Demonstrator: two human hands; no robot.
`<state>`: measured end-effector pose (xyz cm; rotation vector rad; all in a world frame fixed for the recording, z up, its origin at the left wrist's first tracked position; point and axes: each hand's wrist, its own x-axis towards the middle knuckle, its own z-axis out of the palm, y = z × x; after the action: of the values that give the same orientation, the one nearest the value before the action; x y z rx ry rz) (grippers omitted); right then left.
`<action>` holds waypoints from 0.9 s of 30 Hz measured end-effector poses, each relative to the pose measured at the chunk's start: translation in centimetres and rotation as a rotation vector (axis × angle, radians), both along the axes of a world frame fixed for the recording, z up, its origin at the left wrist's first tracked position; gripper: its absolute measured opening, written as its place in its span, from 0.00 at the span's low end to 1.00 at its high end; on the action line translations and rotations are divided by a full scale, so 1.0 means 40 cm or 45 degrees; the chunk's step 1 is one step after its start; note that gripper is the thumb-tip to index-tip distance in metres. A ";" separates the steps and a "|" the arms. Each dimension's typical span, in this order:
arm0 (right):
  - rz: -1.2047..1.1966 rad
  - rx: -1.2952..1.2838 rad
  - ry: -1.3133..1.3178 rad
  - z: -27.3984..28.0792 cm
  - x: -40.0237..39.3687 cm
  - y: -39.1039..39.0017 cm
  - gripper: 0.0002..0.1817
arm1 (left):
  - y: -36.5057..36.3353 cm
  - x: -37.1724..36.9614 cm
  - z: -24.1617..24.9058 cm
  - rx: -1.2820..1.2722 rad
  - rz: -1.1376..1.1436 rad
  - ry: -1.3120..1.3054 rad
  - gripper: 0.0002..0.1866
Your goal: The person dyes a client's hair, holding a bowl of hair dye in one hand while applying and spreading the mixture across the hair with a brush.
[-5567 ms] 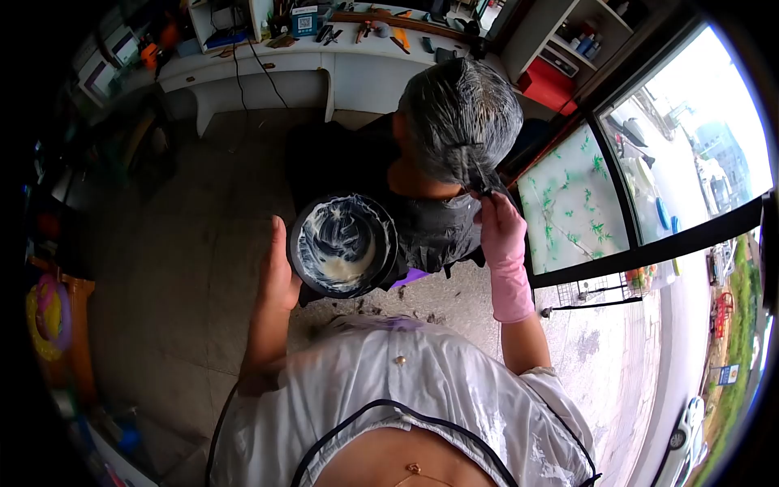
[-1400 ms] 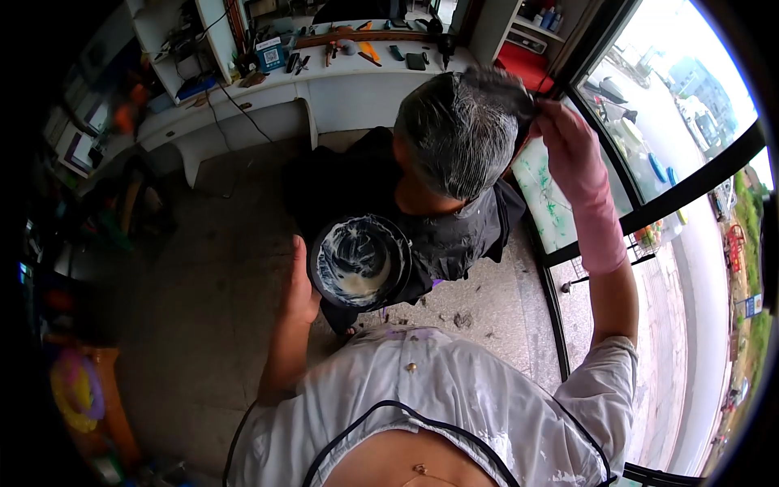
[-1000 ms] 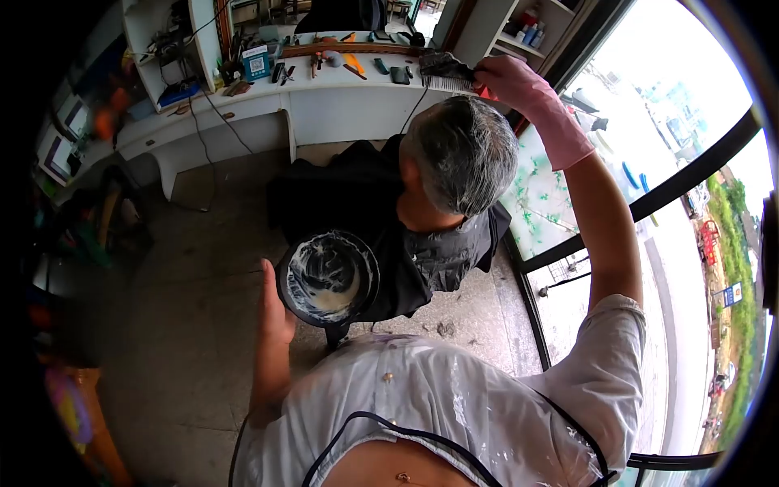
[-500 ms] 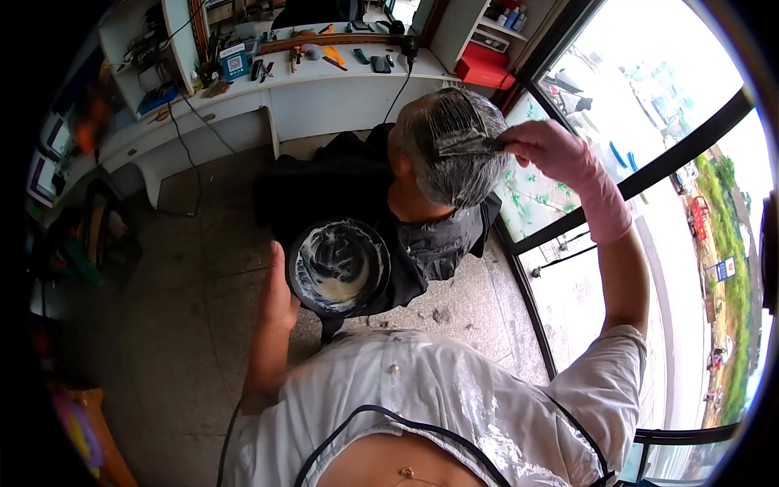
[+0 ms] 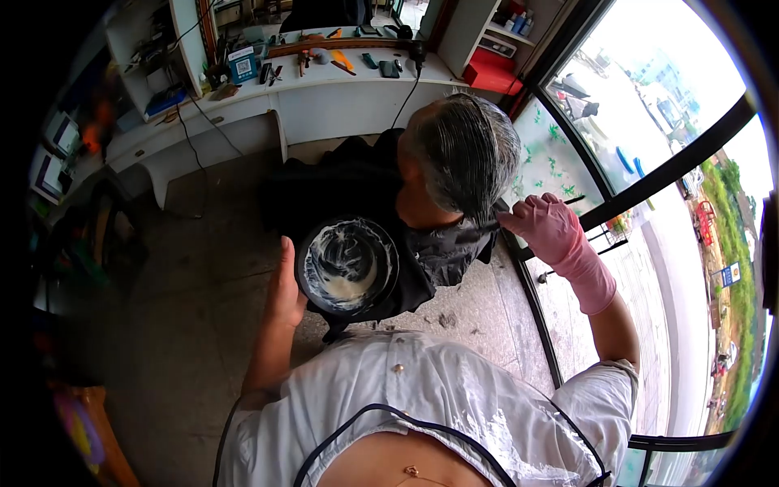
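Observation:
My bare left hand [image 5: 284, 288] grips the side of a black bowl [image 5: 307, 294], thumb up along its rim. White-cream paste [image 5: 350, 288] is smeared inside the bowl. My right hand [image 5: 548, 231], in a pink glove, is closed on a dark hair dye brush [image 5: 497, 216], mostly hidden by my fingers. The brush is at the lower back of a seated person's head, by the hair ends. That person's hair [image 5: 471, 150] is wet-looking, combed back in streaks and pale with paste at the edges. A black cape [image 5: 341, 183] covers the person.
A white counter [image 5: 324, 89] under a mirror carries combs, clips and a QR-code stand [image 5: 242, 65]. A red box [image 5: 492, 71] sits on the right shelf. The glass door [image 5: 560, 154] stands close on my right. Hair clippings [image 5: 448, 320] lie on the floor.
My right hand has moved down from the crown to the lower back of the head with the brush. The hair on top now lies smoother. The bowl stays in my left hand.

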<state>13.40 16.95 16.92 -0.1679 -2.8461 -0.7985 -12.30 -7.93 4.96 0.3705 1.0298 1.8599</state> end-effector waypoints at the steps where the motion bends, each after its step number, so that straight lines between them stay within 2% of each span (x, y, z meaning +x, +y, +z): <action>1: 0.073 -0.068 -0.049 0.014 -0.003 0.002 0.12 | 0.000 0.004 0.004 -0.010 0.017 0.005 0.32; 3: 0.142 -0.216 -0.073 0.068 -0.019 0.013 0.12 | 0.001 0.006 0.005 -0.018 0.041 0.006 0.33; 4: 0.120 -0.396 0.038 0.095 -0.034 0.029 0.10 | 0.003 0.006 0.001 -0.012 0.048 0.002 0.33; 6: 0.063 -0.520 0.401 0.134 -0.083 0.052 0.07 | 0.001 0.006 0.001 -0.010 0.052 -0.005 0.33; 9: -0.039 -0.555 0.486 0.172 -0.195 0.096 0.07 | -0.004 0.004 -0.003 -0.043 0.057 0.013 0.33; 11: -0.355 -0.495 0.337 0.193 -0.265 0.120 0.10 | -0.008 0.000 -0.025 -0.060 0.051 0.005 0.35; 16: -0.474 -0.383 0.175 0.166 -0.367 0.219 0.13 | -0.010 0.006 -0.052 -0.092 0.134 -0.043 0.36; 18: -0.646 -0.313 0.089 0.170 -0.382 0.218 0.13 | -0.010 0.009 -0.055 -0.108 0.160 -0.042 0.36; 22: -0.609 -0.334 0.035 0.187 -0.361 0.202 0.13 | -0.009 0.010 -0.051 -0.102 0.165 -0.049 0.36; 24: -0.505 -0.291 -0.152 0.201 -0.336 0.173 0.13 | -0.007 0.011 -0.042 -0.086 0.141 -0.059 0.36; 27: -0.557 -0.271 -0.199 0.209 -0.287 0.095 0.10 | -0.003 0.015 -0.015 -0.071 0.161 -0.070 0.35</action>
<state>1.91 20.74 25.28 -0.8140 -3.0825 -0.5939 -11.70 -8.05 4.37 0.2250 1.0867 1.9380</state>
